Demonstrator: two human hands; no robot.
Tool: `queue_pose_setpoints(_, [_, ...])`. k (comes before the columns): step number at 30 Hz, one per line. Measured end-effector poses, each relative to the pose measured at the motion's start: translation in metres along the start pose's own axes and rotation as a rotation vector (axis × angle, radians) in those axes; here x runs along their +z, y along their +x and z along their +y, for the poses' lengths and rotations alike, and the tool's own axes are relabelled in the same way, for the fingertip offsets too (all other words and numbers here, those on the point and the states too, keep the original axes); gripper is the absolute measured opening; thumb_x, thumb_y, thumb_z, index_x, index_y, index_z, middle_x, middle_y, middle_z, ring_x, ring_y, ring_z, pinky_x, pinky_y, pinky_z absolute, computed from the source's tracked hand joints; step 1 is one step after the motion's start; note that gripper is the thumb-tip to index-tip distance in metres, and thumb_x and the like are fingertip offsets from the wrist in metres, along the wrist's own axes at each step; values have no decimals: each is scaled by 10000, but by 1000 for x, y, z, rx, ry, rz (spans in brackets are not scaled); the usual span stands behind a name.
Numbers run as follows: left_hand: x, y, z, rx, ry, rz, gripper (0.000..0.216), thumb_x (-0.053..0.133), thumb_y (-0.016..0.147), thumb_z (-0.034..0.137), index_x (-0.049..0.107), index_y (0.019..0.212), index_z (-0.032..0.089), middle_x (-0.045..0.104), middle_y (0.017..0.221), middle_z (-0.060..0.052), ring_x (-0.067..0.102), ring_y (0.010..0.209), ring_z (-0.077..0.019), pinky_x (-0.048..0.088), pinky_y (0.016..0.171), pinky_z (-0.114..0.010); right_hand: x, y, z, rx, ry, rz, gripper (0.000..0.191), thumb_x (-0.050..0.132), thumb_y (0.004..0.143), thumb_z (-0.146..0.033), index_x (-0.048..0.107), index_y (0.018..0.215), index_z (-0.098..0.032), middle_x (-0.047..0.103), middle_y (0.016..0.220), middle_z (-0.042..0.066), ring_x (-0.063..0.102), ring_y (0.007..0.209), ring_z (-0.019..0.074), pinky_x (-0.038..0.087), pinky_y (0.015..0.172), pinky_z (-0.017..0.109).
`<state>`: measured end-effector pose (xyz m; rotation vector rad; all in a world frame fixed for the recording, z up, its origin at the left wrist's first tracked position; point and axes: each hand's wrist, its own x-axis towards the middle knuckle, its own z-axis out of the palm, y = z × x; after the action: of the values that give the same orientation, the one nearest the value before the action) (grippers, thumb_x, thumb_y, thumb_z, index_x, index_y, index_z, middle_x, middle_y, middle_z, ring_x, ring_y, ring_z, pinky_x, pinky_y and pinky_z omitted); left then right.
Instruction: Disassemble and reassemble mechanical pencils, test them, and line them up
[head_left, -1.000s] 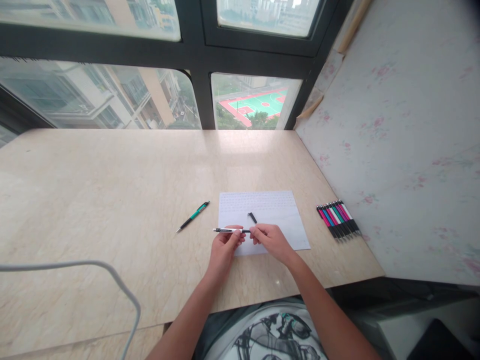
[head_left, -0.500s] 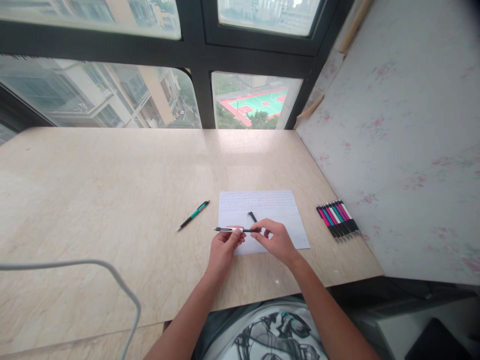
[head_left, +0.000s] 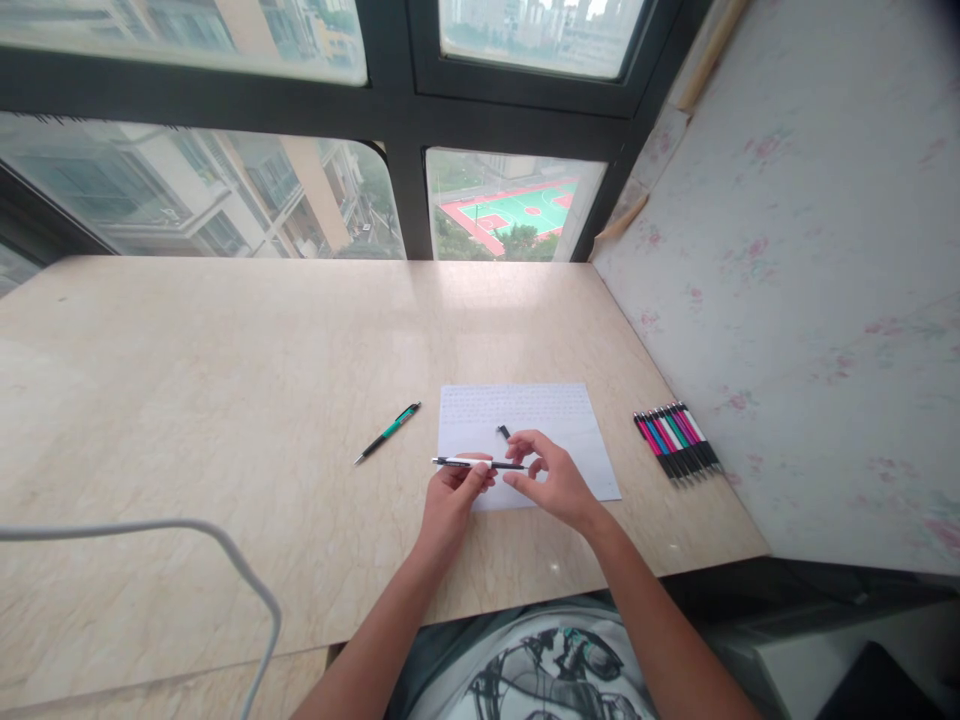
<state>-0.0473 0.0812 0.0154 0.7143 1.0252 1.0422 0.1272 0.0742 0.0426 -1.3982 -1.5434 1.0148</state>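
Note:
My left hand (head_left: 453,497) pinches a thin black and white pen (head_left: 459,462), held level over a white sheet of paper (head_left: 570,420). My right hand (head_left: 551,478) is at the pen's right end, thumb and fingers curled around that tip; whether it grips the pen or a small part there is unclear. A small black pen piece (head_left: 503,431) lies on the paper just beyond my right fingers.
A green and black pen (head_left: 388,432) lies on the marble tabletop (head_left: 225,400) to the left. Several coloured pens (head_left: 676,439) lie in a row near the right wall. A grey cable (head_left: 187,540) loops at the near left. Windows stand behind the table.
My right hand has drawn a little to the right along the pen and its fingers have spread somewhat. The left hand and the pen have hardly moved.

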Motion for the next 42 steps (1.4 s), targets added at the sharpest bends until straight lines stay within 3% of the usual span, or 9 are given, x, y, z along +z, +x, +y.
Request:
queue_pose_setpoints(5, [0, -1, 0, 5, 7, 6, 320, 778, 697, 380, 730, 902, 139, 717, 789, -80, 646, 731, -174, 481, 724, -296, 1, 0, 1, 39, -42, -84, 308, 488, 919, -350, 631, 700, -186, 655, 698, 20, 614, 683, 148, 470, 659, 268])
queue_pose_setpoints(8, [1, -1, 1, 5, -9, 10, 316, 771, 705, 378, 729, 907, 139, 713, 775, -73, 637, 721, -166, 475, 712, -287, 0, 0, 2, 1, -37, -16, 107, 637, 802, -296, 626, 852, -201, 657, 836, 22, 619, 793, 164, 470, 625, 249])
queue_pose_setpoints(11, [1, -1, 1, -3, -16, 3, 302, 767, 714, 371, 727, 903, 138, 711, 767, -68, 628, 709, -155, 467, 711, -279, -1, 0, 1, 3, -29, -43, 241, 677, 772, -311, 613, 981, -208, 664, 909, 30, 622, 863, 174, 474, 624, 240])
queue_pose_setpoints(16, [2, -1, 1, -17, -20, 0, 304, 780, 700, 361, 727, 896, 134, 712, 769, -72, 627, 716, -164, 468, 716, -284, -3, 1, -1, 0, -75, -123, 361, 436, 949, -353, 640, 704, -184, 671, 699, 30, 619, 684, 152, 477, 674, 279])
queue_pose_setpoints(19, [3, -2, 2, -31, -71, -6, 297, 781, 703, 340, 724, 905, 130, 703, 750, -66, 617, 703, -152, 463, 697, -268, -4, 1, -2, -32, -77, -31, 141, 589, 849, -320, 647, 808, -198, 682, 796, 30, 626, 755, 166, 477, 638, 262])
queue_pose_setpoints(22, [5, -3, 3, -48, -133, -16, 293, 779, 707, 329, 718, 913, 130, 697, 753, -62, 611, 695, -142, 464, 695, -263, -3, 0, -3, -14, -37, -7, 220, 652, 795, -304, 627, 992, -211, 684, 887, 30, 632, 824, 171, 473, 614, 243])
queue_pose_setpoints(27, [5, -3, 2, -75, -174, 3, 307, 795, 689, 326, 714, 909, 128, 695, 753, -58, 612, 689, -133, 469, 699, -258, -5, 0, -5, -18, -104, -79, 293, 483, 925, -327, 657, 729, -196, 675, 720, 21, 614, 693, 150, 460, 634, 266])
queue_pose_setpoints(33, [6, -3, -1, -101, -238, -9, 298, 790, 704, 303, 709, 930, 127, 693, 770, -56, 605, 689, -107, 464, 667, -218, -7, 1, -6, -130, -96, 28, 74, 613, 833, -258, 668, 854, -213, 691, 851, 41, 631, 788, 172, 484, 620, 270])
queue_pose_setpoints(42, [8, -5, -3, -125, -275, -21, 314, 799, 692, 316, 703, 928, 132, 689, 772, -48, 610, 686, -101, 464, 641, -207, -4, 0, -9, -21, -115, 26, 197, 540, 893, -343, 674, 867, -201, 689, 788, 34, 629, 729, 163, 462, 602, 261])
